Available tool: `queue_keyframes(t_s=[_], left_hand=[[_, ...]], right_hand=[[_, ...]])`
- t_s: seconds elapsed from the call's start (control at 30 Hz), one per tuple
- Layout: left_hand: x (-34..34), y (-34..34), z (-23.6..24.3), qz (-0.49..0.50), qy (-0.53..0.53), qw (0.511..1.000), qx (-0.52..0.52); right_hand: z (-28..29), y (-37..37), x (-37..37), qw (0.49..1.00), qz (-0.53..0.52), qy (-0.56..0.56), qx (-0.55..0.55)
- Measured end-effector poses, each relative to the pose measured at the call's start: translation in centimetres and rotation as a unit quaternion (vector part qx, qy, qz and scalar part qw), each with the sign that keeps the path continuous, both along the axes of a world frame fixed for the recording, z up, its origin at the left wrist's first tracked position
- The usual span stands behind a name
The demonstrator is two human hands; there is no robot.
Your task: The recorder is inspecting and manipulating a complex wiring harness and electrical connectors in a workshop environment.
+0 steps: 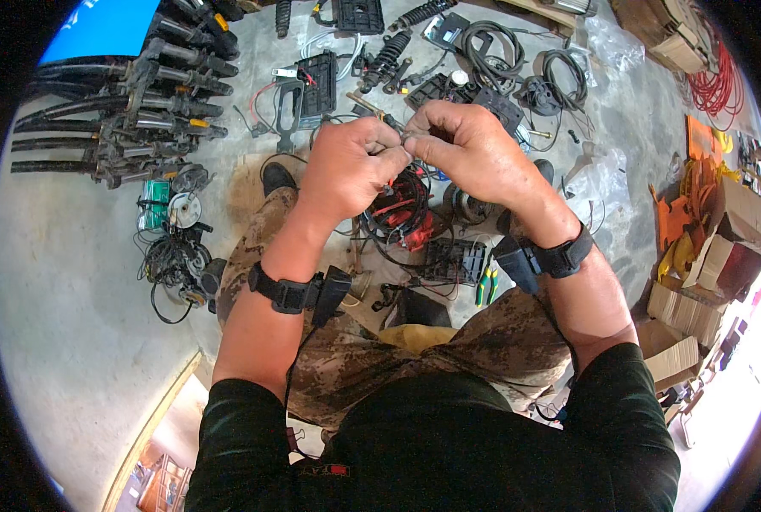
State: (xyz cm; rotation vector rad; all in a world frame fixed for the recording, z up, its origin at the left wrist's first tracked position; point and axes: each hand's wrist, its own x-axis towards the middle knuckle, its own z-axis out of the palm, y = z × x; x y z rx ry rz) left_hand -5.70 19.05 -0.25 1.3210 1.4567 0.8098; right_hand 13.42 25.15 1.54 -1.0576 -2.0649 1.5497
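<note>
Both hands meet in front of me, fingertips almost touching, above a bundle of black and red cables [402,209]. My left hand [351,162] is closed in a pinch, and my right hand [466,149] pinches toward it with thumb and forefinger. Whatever sits between the fingertips is too small to make out. Below the hands, beside the cable bundle, lies a round metal hub [468,207]. Nearer to me are a black plastic housing [455,258] and pliers with green and yellow handles [486,287].
Black fork-like parts [154,102] are stacked at the far left. Wire coils [176,264] lie below them. Shock absorbers [386,60], black trays [318,84] and looped cables [493,53] spread ahead. Cardboard boxes [730,243] and red wire [717,85] line the right side.
</note>
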Motion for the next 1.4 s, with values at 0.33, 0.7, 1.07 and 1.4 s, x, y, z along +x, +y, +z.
queue_keyframes(t_s=[0.33,0.7,1.07,1.4], left_hand=[[0.3,0.1,-0.3,-0.009,-0.063,0.996,-0.059],[0.7,-0.1,-1.1,0.023,-0.004,0.999,0.024],[1.0,-0.2,-0.7,0.052,-0.042,0.998,-0.005],[0.4,0.2,-1.1,0.106,-0.221,0.969,-0.036]], right_hand=[[-0.7,0.2,0.2,0.997,0.015,-0.031,0.076],[-0.8,0.2,0.1,0.993,0.01,-0.054,0.103],[-0.7,-0.1,-0.2,0.991,0.005,-0.057,0.12],[-0.8,0.5,0.0,1.0,-0.013,0.009,-0.017]])
